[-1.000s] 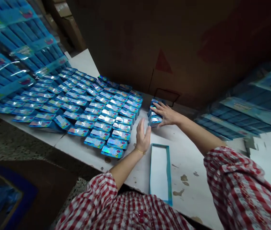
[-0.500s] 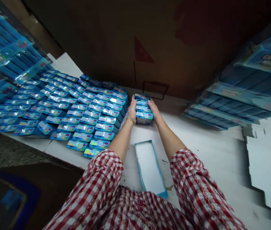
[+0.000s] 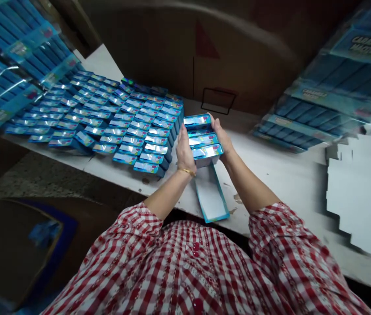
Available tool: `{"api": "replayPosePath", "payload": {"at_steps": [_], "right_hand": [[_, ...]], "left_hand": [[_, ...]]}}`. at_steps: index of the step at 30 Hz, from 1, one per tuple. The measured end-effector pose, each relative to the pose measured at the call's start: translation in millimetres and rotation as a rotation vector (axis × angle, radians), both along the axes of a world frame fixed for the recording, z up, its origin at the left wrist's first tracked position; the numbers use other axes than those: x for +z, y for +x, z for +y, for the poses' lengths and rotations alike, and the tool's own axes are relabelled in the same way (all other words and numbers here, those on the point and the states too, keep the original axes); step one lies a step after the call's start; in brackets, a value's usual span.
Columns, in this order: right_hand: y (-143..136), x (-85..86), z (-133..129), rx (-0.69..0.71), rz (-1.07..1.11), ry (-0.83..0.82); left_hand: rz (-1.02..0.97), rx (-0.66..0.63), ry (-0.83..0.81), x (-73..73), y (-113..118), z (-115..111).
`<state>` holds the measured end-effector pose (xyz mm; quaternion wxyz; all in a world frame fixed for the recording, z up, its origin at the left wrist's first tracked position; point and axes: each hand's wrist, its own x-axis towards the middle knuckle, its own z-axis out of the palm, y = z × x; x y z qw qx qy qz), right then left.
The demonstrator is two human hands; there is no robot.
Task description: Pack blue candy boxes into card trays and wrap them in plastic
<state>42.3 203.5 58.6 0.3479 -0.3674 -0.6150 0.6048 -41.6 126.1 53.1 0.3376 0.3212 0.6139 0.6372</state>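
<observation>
Between my two palms is a short row of small blue boxes point(image 3: 205, 151) with shiny printed tops, raised over the far end of an open tray. My left hand point(image 3: 185, 151) presses the row from the left, a thin gold bracelet at its wrist. From the right, my right hand point(image 3: 222, 138) squeezes the same row, fingertips at its far side. The shallow tray point(image 3: 212, 197), white inside with a blue rim, lies on the white table, its far end hidden under the boxes. Just left of my hands stand many more small blue boxes point(image 3: 133, 127) in packed rows.
Clear-wrapped blue packs are stacked at the left point(image 3: 18, 52) and right point(image 3: 310, 100). A large brown carton point(image 3: 159, 48) rises at the back. White stacked sheets point(image 3: 358, 192) lie at the right. An open carton with a blue edge point(image 3: 69, 232) stands below the table at the lower left.
Both hands have lifted the row of blue boxes from the table and drawn it nearer, over the tray. The boxes now look less even, and the view has shifted.
</observation>
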Motion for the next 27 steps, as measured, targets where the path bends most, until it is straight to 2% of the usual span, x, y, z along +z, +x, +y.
{"api": "replayPosePath", "payload": {"at_steps": [2,4,6,8,12,17,21,27], "right_hand": [[16.2,6.1,-28.1,-0.017,0.057,-0.080],[32.1,2.3,-55.0,-0.052,0.101,-0.175],[44.0,-7.9,-76.4,-0.091,0.142,-0.267],[50.9,-19.1,-89.9,-0.121,0.175,-0.336],[57.7,-32.0,-96.7,-0.139,0.190,-0.357],[69.0,-38.3,-89.2,-0.159,0.164,-0.302],[67.2,-43.0,-86.3,-0.121,0.230,-0.281],[47.6,-43.6,-89.5,-0.040,0.297,-0.312]], "left_hand": [[-0.006,0.017,0.032,8.7,15.4,-35.5],[0.007,0.005,0.027,9.4,30.4,-67.0],[0.000,-0.003,0.008,4.6,41.4,-88.7],[-0.029,0.000,-0.003,-1.5,47.6,-99.4],[-0.081,0.008,-0.002,-7.8,53.0,-101.6],[-0.008,-0.026,0.007,-16.1,63.1,-97.3],[0.043,-0.007,0.040,-35.4,60.4,-90.5],[-0.101,0.168,0.008,-64.3,40.4,-86.9]]}}
